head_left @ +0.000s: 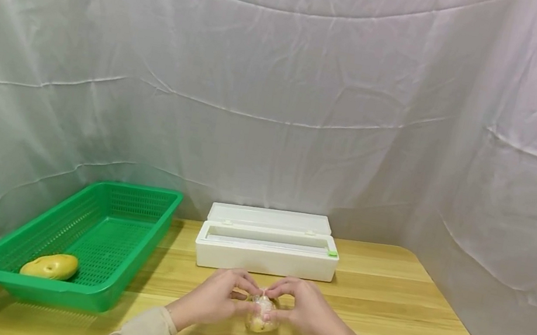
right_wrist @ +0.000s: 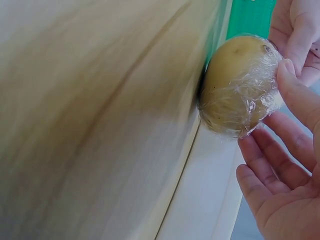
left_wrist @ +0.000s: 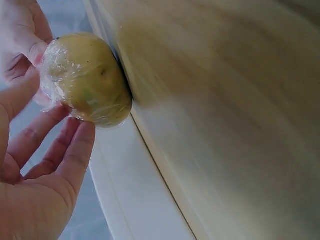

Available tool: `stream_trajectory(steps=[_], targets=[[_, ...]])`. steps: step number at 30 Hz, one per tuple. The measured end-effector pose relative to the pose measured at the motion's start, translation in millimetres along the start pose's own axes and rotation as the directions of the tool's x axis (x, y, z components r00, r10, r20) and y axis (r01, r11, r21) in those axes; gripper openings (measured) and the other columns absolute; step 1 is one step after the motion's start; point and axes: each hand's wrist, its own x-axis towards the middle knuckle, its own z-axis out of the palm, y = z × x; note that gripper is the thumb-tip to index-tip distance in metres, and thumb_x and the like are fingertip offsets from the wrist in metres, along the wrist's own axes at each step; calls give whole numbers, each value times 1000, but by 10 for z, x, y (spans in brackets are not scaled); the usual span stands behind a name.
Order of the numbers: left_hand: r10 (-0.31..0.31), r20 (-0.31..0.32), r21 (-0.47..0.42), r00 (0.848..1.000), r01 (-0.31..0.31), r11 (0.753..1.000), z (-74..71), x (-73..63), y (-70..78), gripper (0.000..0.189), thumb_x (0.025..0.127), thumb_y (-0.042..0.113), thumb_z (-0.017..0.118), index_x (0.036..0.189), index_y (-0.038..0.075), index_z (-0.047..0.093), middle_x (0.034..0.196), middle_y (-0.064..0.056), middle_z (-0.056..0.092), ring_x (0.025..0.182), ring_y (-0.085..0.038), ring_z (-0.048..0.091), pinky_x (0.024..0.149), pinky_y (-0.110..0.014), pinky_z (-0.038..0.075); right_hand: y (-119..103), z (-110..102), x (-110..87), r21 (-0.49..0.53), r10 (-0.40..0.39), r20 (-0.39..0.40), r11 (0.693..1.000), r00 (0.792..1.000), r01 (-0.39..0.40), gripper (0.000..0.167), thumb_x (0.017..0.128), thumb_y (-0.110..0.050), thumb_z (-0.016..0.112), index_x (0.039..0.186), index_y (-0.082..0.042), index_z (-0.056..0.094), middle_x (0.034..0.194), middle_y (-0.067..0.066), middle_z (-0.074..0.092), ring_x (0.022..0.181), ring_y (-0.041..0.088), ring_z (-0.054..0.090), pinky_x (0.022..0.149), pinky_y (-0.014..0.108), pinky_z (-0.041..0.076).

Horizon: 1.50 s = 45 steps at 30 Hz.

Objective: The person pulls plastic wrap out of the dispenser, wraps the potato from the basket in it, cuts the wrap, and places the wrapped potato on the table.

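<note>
Left hand point(head_left: 217, 298) and right hand point(head_left: 307, 311) both grasp the film-wrapped, rounded yellow potato point(head_left: 262, 323) — thumbs and fingertips pinching at its bunched clear plastic. It is between them, before the long white box point(head_left: 265, 262) on the pale wooden table point(head_left: 394, 307). Box lid point(head_left: 271, 217) open; contents pale, indistinct. Green perforated plastic basket point(head_left: 57, 295), at left — one oval yellow potato point(head_left: 50, 266) at near end.

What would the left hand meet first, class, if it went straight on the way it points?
The film-wrapped potato, which the left hand touches; beyond it, probably the right hand, though depth is unclear.
</note>
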Motion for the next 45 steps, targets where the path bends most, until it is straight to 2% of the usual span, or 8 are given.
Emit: stream_trajectory(steps=[7,15,23,30,33,36,40,45], targets=[[20,-54,42,998,-17,999,14,51,-27,3,97,16,81,99,18,80,102,6,79,101,-8,73,81,-19,60,12,-11,0,0,-12,-18,1000,1000,12,35,84,-42,90,107,-17,84,120,-3,80,117,24,73,105,50,57],[137,-88,117,987,-126,985,20,60,-29,17,92,-4,80,90,12,82,95,0,81,93,-10,76,77,-13,58,16,-7,-7,31,-22,-17,999,1000,22,33,83,-40,91,106,-20,77,111,-9,78,111,18,74,108,53,56],[201,17,274,979,-198,941,-29,30,10,23,85,-12,81,100,6,82,105,-3,79,103,-14,74,81,-13,59,44,0,-6,20,-105,-21,994,994,105,23,87,-37,88,92,-27,68,103,-18,74,105,3,69,100,42,59],[310,85,376,947,-318,870,47,-8,-28,47,78,0,90,114,14,63,114,-2,67,106,-17,68,94,-28,61,81,-19,-5,89,-39,21,995,999,37,21,91,-35,86,95,-25,68,101,-14,68,106,6,68,106,47,58],[232,99,253,968,-250,935,34,1,-52,47,82,3,90,118,18,65,118,1,69,113,-15,68,95,-27,61,114,-32,9,163,-33,43,986,999,25,18,96,-31,82,100,-20,69,104,-8,71,104,7,68,100,42,60],[98,124,25,987,-102,995,-11,14,-81,41,89,10,88,123,20,67,124,2,72,117,-15,70,93,-26,61,144,-70,22,245,-35,55,969,998,20,16,105,-29,71,107,-12,71,107,1,75,100,8,69,93,31,60],[29,163,-177,986,0,984,-63,15,-112,32,99,20,80,129,14,69,127,-5,74,112,-13,73,90,-24,61,164,-153,18,329,-12,91,944,996,-19,29,111,-31,60,120,-6,71,113,9,75,103,13,69,88,25,57],[-4,177,-290,984,56,956,-77,7,-122,29,108,21,67,132,5,70,118,-10,75,99,-14,74,86,-27,63,179,-216,-17,436,42,204,891,978,-129,48,101,-33,76,134,0,64,116,10,75,107,20,70,88,28,60]])
